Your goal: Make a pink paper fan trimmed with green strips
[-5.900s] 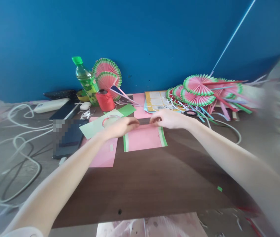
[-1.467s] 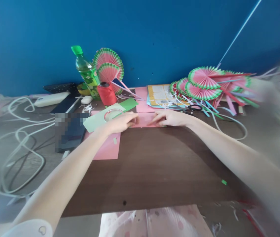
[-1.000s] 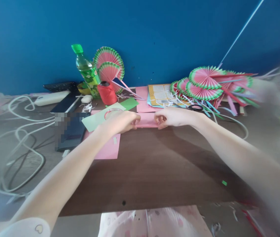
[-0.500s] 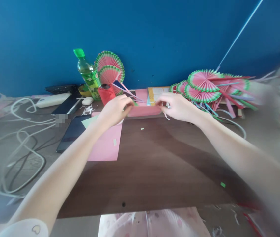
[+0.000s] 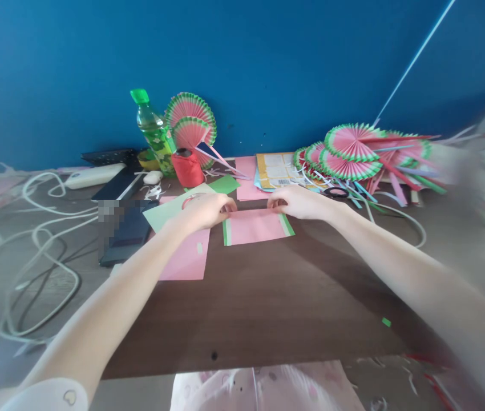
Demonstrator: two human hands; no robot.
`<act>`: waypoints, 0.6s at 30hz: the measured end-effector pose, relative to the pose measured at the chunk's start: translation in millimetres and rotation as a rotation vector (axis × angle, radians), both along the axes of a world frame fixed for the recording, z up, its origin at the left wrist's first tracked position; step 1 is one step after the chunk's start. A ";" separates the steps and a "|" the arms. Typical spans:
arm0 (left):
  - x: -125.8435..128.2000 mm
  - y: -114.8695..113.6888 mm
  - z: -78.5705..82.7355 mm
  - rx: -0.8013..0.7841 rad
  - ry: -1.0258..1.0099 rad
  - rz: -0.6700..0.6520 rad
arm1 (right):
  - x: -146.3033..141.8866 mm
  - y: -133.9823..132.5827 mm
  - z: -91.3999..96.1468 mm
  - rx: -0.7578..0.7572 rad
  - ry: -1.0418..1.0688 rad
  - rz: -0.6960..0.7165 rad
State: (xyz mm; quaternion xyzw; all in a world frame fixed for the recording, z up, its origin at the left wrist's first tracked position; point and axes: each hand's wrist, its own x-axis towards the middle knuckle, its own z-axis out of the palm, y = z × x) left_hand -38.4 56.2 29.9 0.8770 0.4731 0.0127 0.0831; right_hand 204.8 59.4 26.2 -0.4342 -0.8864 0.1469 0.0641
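A pink sheet of paper with green strips (image 5: pixel 257 227) along its two short sides hangs or lies over the middle of the desk. At its far left corner, the fingers of my left hand (image 5: pixel 208 210) are closed on the edge. My right hand (image 5: pixel 296 201) pinches the far right corner in the same way. Partly under my left hand and forearm lie a pale green sheet (image 5: pixel 163 212) and a larger pink sheet (image 5: pixel 186 262). A round reddish rim, perhaps a tape roll, shows just behind my left hand.
Pleated pink-and-green paper fans (image 5: pixel 351 149) are piled at the back right; others (image 5: pixel 191 117) lean on the wall beside a green bottle (image 5: pixel 156 134) and a red roll (image 5: pixel 187 168). Scissors (image 5: pixel 335 192) lie right. White cables (image 5: pixel 49 257) and a dark phone (image 5: pixel 126 240) are left.
Both hands have come down and slightly nearer. The pink paper, seen as a narrow band before, now shows its broad face and green side strips.
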 end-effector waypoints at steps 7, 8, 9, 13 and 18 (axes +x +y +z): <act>2.7 -3.0 2.0 0.042 0.090 0.014 | -0.6 -3.4 0.7 0.088 -0.109 0.036; 3.7 -3.7 2.5 0.044 0.099 0.023 | -0.6 -3.5 0.6 0.084 -0.113 0.040; 4.5 -4.4 2.8 0.046 0.103 0.028 | -0.7 -3.5 0.6 0.079 -0.117 0.045; 6.8 -5.8 3.1 0.053 0.112 0.035 | -0.9 -4.6 1.9 0.072 -0.138 0.069; 7.1 -7.0 3.0 0.054 0.104 0.040 | -2.7 -7.8 2.7 0.125 -0.193 0.082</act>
